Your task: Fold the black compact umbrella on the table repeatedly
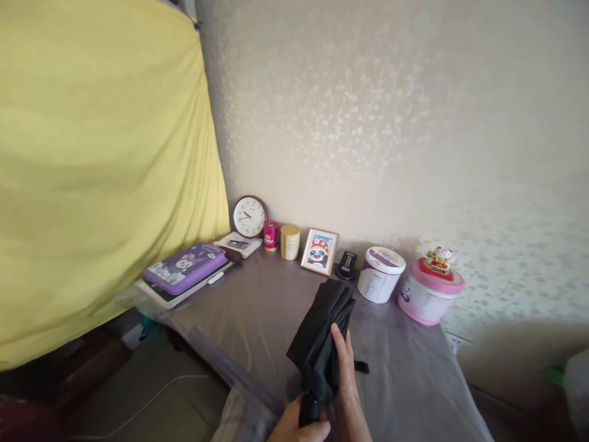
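A folded black umbrella [317, 331] slants upward over the near part of the table, its canopy folds loose and its handle toward me. My left hand [299, 425] is closed round the black handle at the bottom edge of the view. Against the right side of the canopy lies my right hand [346, 368], its fingers partly hidden behind the folds as it grips the cloth. A short black strap [361, 366] sticks out to the right of that hand.
Along the wall stand a clock [250, 216], a pink can [270, 236], a yellow-lidded container [289, 242], a panda picture frame [319, 252], a black stand [346, 266], a white tub [381, 275] and a pink tub [427, 298] topped by a cat figurine [439, 259]. A purple case [186, 268] lies left, near a yellow curtain [101, 153].
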A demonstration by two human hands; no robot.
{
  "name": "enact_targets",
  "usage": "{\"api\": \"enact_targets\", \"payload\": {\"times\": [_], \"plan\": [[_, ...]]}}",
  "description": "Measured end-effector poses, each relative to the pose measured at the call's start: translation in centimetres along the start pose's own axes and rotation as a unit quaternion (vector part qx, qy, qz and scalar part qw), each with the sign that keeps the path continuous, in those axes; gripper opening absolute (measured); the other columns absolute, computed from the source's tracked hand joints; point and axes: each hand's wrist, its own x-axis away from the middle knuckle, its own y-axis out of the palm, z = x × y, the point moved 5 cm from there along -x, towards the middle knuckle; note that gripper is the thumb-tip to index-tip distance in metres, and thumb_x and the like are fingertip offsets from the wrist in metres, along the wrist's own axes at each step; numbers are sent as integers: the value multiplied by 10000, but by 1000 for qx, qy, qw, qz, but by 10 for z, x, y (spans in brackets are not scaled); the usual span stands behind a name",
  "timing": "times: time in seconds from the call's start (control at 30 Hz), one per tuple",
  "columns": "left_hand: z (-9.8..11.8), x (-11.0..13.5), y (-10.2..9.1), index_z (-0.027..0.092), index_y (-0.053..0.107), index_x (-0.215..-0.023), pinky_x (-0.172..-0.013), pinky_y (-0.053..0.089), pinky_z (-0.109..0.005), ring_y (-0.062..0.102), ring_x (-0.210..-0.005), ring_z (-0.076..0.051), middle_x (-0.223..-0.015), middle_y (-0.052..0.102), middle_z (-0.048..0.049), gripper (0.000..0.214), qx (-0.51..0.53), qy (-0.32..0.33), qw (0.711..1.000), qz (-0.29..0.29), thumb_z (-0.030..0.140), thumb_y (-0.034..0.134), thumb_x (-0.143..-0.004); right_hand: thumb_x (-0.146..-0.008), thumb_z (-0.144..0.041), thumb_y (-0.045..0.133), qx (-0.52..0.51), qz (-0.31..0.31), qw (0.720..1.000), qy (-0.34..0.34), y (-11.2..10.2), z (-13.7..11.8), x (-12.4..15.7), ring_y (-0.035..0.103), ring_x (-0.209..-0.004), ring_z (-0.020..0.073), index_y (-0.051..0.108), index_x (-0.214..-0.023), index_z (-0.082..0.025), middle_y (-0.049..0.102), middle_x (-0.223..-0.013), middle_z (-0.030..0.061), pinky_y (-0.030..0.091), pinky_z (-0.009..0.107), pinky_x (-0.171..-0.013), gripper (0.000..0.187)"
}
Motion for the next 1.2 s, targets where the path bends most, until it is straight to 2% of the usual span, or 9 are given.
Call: {"api": "enact_targets", "payload": {"times": [0.17,0.4,0.53,0.6,0.67,0.83,0.97,1.03,1.2], "plan": [[0,2,-18,181,570,-1085,-874,407,-275,587,-1000,-245,-976,668,-62,392,-129,118,979,102,245,575,-698,-703,-512,670,54,-11,998,-31,12,6,-3,593,-1045,210,422,-1347,-276,645,-1141,-10,482,278,-860,730],[-17,11,-48,100,464,-1235,-816,428,-351,633,-922,-297,-933,672,-145,526,-242,-7,945,219,267,558,-745,-678,-485,700,23,-28,999,-12,41,22,-2,657,-897,206,418,-1329,-266,668,-1020,4,525,308,-785,741],[-5,20,-49,165,562,-1005,-617,425,-248,590,-639,-169,-707,635,-10,337,-74,78,989,103,315,604,-705,-692,-573,647,-11,-91,992,86,61,32,8,682,-705,233,538,-1206,-196,706,-812,37,548,345,-629,646],[-5,24,-43,171,565,-918,-484,347,-205,454,-454,-99,-520,532,59,283,51,66,997,10,359,596,-708,-710,-661,564,-10,-135,977,167,69,40,16,669,-607,254,616,-1079,-128,687,-654,70,538,363,-546,650],[-7,27,-38,164,560,-887,-432,278,-188,361,-390,-73,-432,452,91,272,116,39,992,-26,351,602,-694,-717,-696,521,-7,-152,966,210,74,46,23,654,-559,256,646,-986,-102,660,-571,78,527,360,-511,664],[-14,32,-41,174,533,-842,-416,307,-201,376,-377,-89,-409,400,107,173,57,43,993,97,242,563,-685,-706,-572,639,-16,-146,981,124,80,41,25,668,-640,234,589,-1090,-133,686,-686,43,539,335,-574,586],[-9,43,-47,161,541,-1026,-658,432,-250,576,-681,-156,-763,634,0,320,-70,113,973,191,174,543,-707,-669,-497,713,9,-137,989,59,75,37,22,654,-620,194,535,-1155,-204,665,-683,-20,538,309,-597,595],[-8,48,-50,151,526,-1093,-729,427,-272,607,-794,-195,-887,660,-57,362,-138,93,959,231,191,544,-734,-652,-480,730,22,-118,992,37,70,36,20,649,-628,180,521,-1174,-231,663,-710,-36,538,299,-609,615],[-3,53,-45,167,529,-1065,-719,427,-284,625,-787,-216,-856,666,-68,369,-146,44,956,250,268,610,-720,-640,-492,726,29,-92,995,30,57,28,15,644,-625,180,531,-1179,-234,659,-713,-41,539,298,-606,628]]}}
